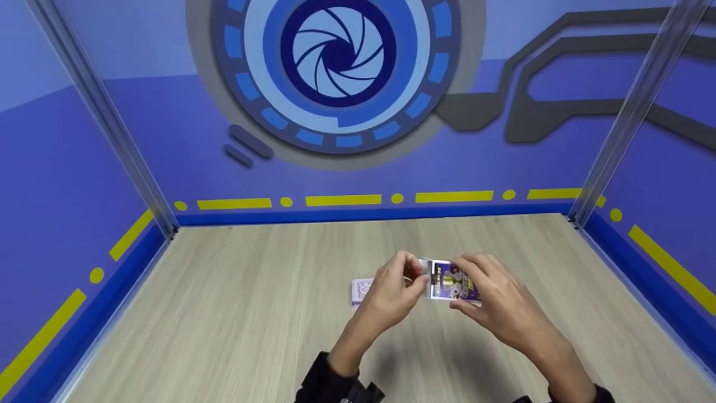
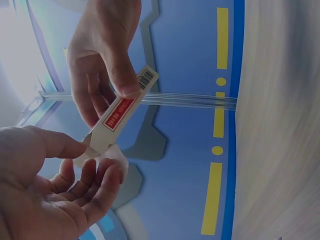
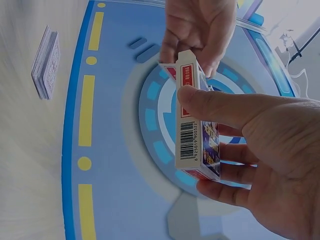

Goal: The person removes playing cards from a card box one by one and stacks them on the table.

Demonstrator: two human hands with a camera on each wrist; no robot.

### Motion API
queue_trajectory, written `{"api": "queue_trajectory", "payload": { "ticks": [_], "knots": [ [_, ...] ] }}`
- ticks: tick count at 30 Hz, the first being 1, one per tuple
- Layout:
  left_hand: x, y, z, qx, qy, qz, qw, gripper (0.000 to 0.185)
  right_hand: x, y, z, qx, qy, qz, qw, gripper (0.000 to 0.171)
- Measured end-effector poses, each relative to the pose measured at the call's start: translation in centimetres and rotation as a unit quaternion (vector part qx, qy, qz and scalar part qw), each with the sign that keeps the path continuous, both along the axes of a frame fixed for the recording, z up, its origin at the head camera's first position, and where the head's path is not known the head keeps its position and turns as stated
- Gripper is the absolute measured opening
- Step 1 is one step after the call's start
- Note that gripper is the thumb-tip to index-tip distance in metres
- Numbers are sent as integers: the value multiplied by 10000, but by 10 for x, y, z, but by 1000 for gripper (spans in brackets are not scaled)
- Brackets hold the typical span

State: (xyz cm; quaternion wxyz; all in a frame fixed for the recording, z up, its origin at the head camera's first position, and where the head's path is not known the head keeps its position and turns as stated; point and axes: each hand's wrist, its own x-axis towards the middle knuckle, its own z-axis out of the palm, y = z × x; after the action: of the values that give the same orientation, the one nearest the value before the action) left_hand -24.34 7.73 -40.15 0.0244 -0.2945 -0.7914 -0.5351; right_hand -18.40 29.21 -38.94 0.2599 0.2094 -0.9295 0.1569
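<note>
Above the table, my right hand (image 1: pixel 498 296) grips a small playing-card box (image 1: pixel 450 282) with a purple printed face, thumb on one narrow side and fingers on the other. That side carries a barcode (image 3: pixel 187 141) and a red label. At the box's open end my left hand (image 1: pixel 394 288) pinches the end flap (image 2: pixel 117 157) between thumb and curled fingers. A deck of cards (image 3: pixel 46 65) with a pale purple patterned back lies on the table; in the head view my left hand partly covers it. The inside of the box is hidden.
The wood-grain table (image 1: pixel 251 313) is enclosed by blue-purple printed panels (image 1: pixel 156 145) at the back and both sides. Metal posts (image 1: pixel 114 120) stand at the back corners. Dark bands (image 1: pixel 335 380) are on both wrists.
</note>
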Motion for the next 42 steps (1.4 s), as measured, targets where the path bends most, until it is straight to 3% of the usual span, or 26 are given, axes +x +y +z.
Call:
{"api": "queue_trajectory", "payload": {
  "ticks": [8,20,27,32,36,39,42],
  "knots": [
    [-4,1,-7,111,-531,-277,9981,20,3,-2,2,101,-101,-19,9999,71],
    [-6,3,-11,324,-749,9,9967,25,3,-2,2,154,-62,38,9999,72],
    [-8,0,-9,476,-972,-145,9940,20,0,1,1,170,-98,-42,9998,69],
    [-10,-4,-4,452,-607,-165,9970,20,0,3,2,61,-177,-169,9997,70],
    [-10,-10,1,36,125,-117,9998,30,-1,4,2,-2,-261,-237,9994,69],
    [-9,-14,3,-404,732,17,9965,37,-1,5,2,-54,-291,-294,9991,70],
    [-9,-19,5,-768,1089,171,9909,38,0,6,2,-87,-308,-342,9989,71]
  ]
}}
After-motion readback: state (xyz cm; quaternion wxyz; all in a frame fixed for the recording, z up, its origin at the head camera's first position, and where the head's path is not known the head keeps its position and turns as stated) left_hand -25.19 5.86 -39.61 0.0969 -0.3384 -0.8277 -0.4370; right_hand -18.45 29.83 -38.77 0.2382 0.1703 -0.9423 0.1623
